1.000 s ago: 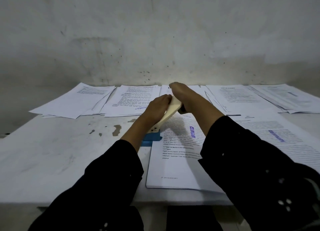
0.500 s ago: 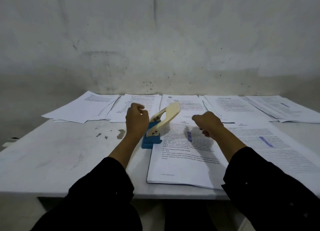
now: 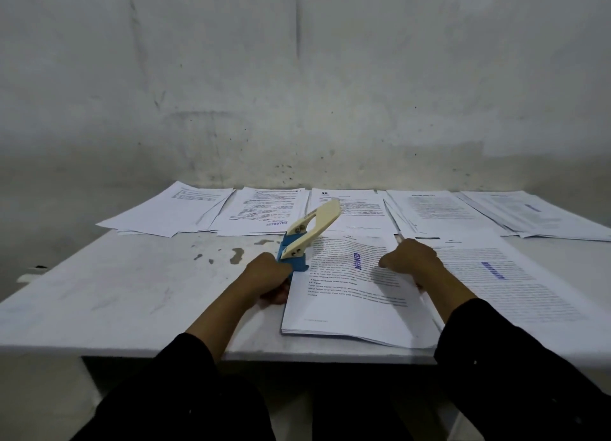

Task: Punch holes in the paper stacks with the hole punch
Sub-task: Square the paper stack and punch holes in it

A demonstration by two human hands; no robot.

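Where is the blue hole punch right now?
In the head view, the hole punch stands near the middle of the table, on the left edge of the front paper stack, with the left hand gripping its base.

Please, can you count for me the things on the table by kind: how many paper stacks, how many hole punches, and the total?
White printed paper stacks: 7, five in the back row, two nearer
Blue hole punch with cream lever: 1
Total: 8
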